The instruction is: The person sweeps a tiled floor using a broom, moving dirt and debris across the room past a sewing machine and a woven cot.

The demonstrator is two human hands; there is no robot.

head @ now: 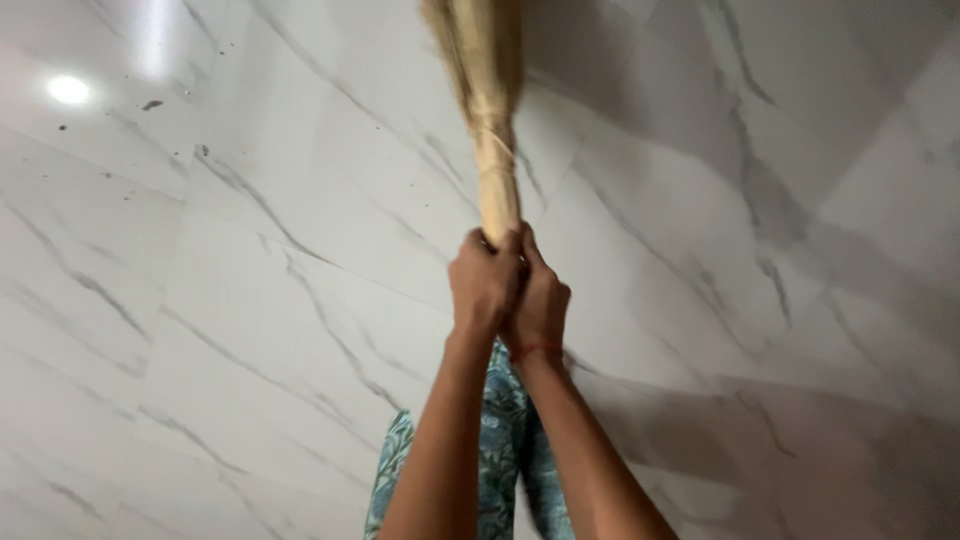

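Far left of the grass broom point(487, 110), small dark specks point(152, 104) lie on the white marble floor point(250, 330) beside a bright light reflection point(67, 89). The left hand point(484, 283) closes around the broom's bound handle end, touching the right hand point(538, 305), which grips likewise. Below the broom, teal patterned clothing point(500, 450) shows between the forearms. Right of it, shadow darkens the tiles.

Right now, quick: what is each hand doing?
Left hand: closed around the handle of the straw broom.
Right hand: closed on the same handle, pressed against the left hand.
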